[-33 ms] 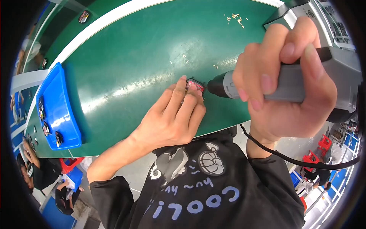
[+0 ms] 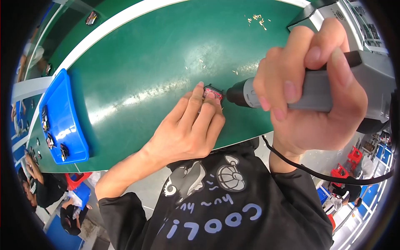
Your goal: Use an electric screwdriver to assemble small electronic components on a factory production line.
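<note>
Two hands: left hand (image 2: pixel 187 129) flat, right hand (image 2: pixel 310 93) fisted.

1. Table (image 2: pixel 158 62): dark green mat, white edge strip.
2. Tray (image 2: pixel 66 121): bright blue.
3. Small part (image 2: pixel 212 92): red-pink, black rim.
4. Electric screwdriver (image 2: pixel 308 93): grey body, black nose, black cable.
5. Sweatshirt (image 2: pixel 225 208): black, pale blue lettering, white cartoon print.
</note>
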A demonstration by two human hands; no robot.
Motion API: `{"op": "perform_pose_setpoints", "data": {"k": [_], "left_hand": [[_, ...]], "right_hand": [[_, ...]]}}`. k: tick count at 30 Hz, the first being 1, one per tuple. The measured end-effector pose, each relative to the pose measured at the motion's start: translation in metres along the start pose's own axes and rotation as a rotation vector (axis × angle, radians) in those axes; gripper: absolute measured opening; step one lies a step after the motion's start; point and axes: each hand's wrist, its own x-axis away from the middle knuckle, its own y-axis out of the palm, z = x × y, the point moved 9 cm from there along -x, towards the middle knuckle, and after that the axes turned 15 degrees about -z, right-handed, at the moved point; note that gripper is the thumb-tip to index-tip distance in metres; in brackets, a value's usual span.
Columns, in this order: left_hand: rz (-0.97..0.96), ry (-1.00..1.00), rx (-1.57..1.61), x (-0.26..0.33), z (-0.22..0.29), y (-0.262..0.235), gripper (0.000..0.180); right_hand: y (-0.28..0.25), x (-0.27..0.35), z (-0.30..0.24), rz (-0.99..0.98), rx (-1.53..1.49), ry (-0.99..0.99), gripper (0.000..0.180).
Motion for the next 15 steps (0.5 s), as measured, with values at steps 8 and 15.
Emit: {"op": "perform_pose_setpoints", "data": {"k": [8, 15], "left_hand": [[-0.05, -0.013, 0.047, -0.001, 0.0, -0.002, 0.008], [-0.086, -0.043, 0.044, -0.006, 0.002, -0.004, 0.008]], "right_hand": [[0.001, 0.004, 0.006, 0.061, 0.078, 0.067, 0.02], [0.026, -0.01, 0.006, -0.073, 0.231, 0.181, 0.011]]}}
